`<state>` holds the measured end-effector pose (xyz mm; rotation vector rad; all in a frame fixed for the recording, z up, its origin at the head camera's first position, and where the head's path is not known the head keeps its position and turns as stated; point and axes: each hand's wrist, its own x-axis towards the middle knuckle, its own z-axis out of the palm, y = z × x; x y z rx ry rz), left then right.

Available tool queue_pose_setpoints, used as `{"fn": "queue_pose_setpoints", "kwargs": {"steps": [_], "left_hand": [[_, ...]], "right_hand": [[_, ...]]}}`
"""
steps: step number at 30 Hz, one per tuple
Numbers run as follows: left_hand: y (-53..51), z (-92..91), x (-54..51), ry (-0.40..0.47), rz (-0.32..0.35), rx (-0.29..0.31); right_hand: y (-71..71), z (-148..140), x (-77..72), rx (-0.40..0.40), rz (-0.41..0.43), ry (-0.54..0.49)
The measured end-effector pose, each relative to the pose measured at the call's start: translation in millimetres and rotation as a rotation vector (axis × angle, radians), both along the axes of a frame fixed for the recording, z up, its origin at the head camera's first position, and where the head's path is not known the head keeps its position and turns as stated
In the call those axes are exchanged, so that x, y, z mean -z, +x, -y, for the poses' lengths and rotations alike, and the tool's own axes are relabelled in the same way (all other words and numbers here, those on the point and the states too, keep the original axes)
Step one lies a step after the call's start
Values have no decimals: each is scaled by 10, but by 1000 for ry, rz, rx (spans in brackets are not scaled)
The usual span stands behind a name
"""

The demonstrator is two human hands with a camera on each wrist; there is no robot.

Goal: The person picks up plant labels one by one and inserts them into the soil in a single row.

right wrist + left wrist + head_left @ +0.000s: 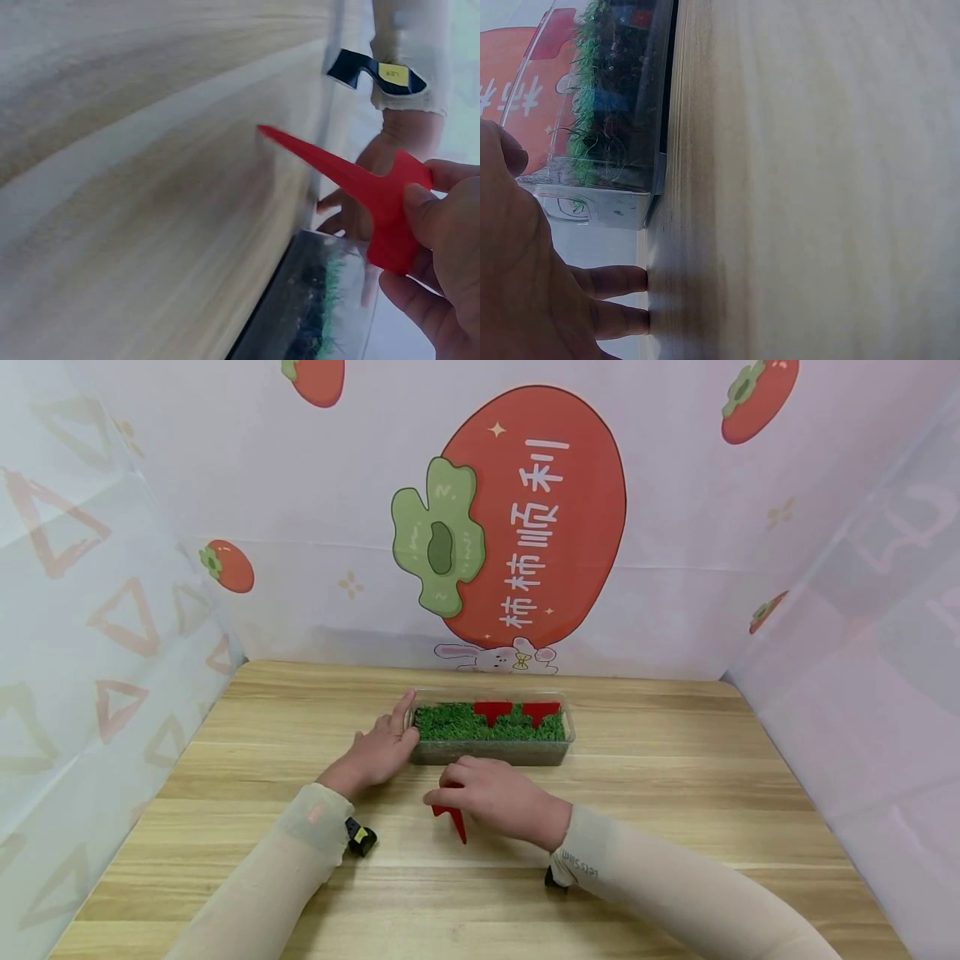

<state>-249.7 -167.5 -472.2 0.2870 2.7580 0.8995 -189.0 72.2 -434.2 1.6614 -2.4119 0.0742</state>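
A clear plastic box [491, 753] holds green artificial grass [450, 722] over a dark base. Two red T-shaped plant labels [493, 710] stand in the grass toward its right half. My left hand [381, 750] rests at the box's left end, thumb at the rim; in the left wrist view two straight fingers [615, 281] touch the tabletop. In front of the box, my right hand [495, 795] pinches another red T-shaped plant label [390, 214] by its broad head. Its pointed stem hangs down toward the table in the head view.
The wooden table [675, 810] meets a printed fabric backdrop [322, 610] behind the box, with fabric walls at both sides. Black straps [360, 837] are worn at my wrists over pale sleeves [277, 868].
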Motion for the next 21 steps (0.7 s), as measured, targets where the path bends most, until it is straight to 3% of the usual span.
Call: {"fn": "queue_pose_setpoints", "kwargs": {"steps": [7,14,21], "left_hand": [[-2,3,8,6,10,1],[-10,11,14,0,13,2],[-7,12,8,-6,12,1]], "right_hand": [[-26,-19,-60,21,37,-35],[-89,-35,-73,29,12,-103],[-171,-34,-190,53,12,-179]]}}
